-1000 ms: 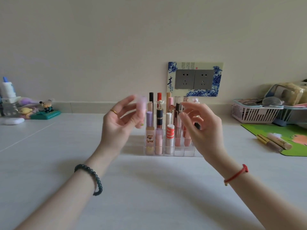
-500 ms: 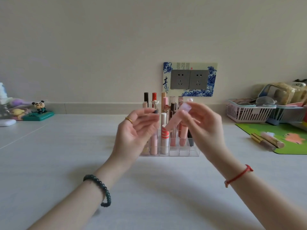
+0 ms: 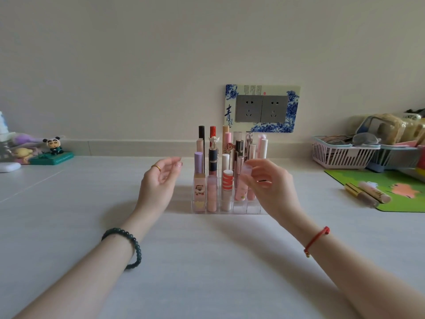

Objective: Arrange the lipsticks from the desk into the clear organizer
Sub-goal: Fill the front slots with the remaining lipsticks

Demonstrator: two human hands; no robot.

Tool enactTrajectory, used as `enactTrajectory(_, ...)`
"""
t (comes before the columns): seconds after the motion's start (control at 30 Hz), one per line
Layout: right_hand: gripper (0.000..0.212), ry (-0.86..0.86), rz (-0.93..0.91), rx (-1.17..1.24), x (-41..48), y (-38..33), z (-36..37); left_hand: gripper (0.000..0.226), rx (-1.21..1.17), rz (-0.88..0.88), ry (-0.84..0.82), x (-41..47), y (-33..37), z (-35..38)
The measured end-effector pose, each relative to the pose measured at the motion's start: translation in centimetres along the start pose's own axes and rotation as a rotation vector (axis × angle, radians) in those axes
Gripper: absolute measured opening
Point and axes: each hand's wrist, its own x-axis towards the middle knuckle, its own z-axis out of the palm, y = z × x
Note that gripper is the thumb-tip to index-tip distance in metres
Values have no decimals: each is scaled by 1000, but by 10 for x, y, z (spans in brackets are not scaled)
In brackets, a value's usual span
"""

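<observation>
The clear organizer [image 3: 239, 209] stands on the white desk in the middle, holding several upright lipsticks in pink, red, black, purple and white. My right hand [image 3: 270, 187] grips a pale pink lipstick [image 3: 243, 186] by its top, its lower end inside a front-row slot of the organizer. My left hand [image 3: 158, 183] hovers just left of the organizer, fingers apart, holding nothing. Two gold-capped lipsticks [image 3: 366, 194] lie on the desk to the right, by the green mat.
A green mat [image 3: 395, 180] lies at the right with a pink basket [image 3: 340, 153] and a blue basket behind it. Small figurines [image 3: 54, 148] and bottles stand at the far left. A wall socket [image 3: 262, 109] sits behind the organizer.
The pink lipstick passed from my left hand to my right hand, which lowered it into a front slot. My left hand opened and drew back to the left.
</observation>
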Motion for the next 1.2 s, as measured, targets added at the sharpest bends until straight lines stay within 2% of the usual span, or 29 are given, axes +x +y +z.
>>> enactTrajectory(0.03,23,-11,3,-2,0,1,1,12,31,-46,-29,1,-3,0)
enactTrajectory(0.17,19,-51,18,-21,-4,6,6,44,98,-183,-172,0,-6,2)
enactTrajectory(0.23,17,-62,22,-47,-5,8,7,53,123,-221,-228,-3,-5,4)
enactTrajectory(0.53,14,-97,20,-88,-8,8,7,62,149,-284,-313,-9,0,7)
enactTrajectory(0.63,18,-96,-24,-143,-8,3,5,76,137,-289,-313,-9,-2,6)
enactTrajectory(0.7,16,5,-108,-141,-2,-4,-5,81,118,-294,-317,-9,-6,5)
enactTrajectory(0.83,10,405,-209,-88,27,-4,-57,86,81,-327,-313,-7,-15,5)
enactTrajectory(0.9,8,515,-117,-178,37,17,-92,80,41,-345,-283,-6,-18,9)
enactTrajectory(0.93,10,511,-30,-299,38,33,-109,75,16,-352,-268,-6,-19,11)
enactTrajectory(0.97,14,460,73,-450,37,51,-123,69,-9,-357,-255,-5,-19,13)
enactTrajectory(1.03,27,251,294,-701,30,84,-143,61,-43,-358,-239,-5,-19,17)
enactTrajectory(1.1,35,61,482,-855,25,103,-147,60,-56,-366,-230,-3,-20,19)
enactTrajectory(1.2,31,-16,587,-1042,24,111,-141,61,-78,-385,-224,-3,-21,19)
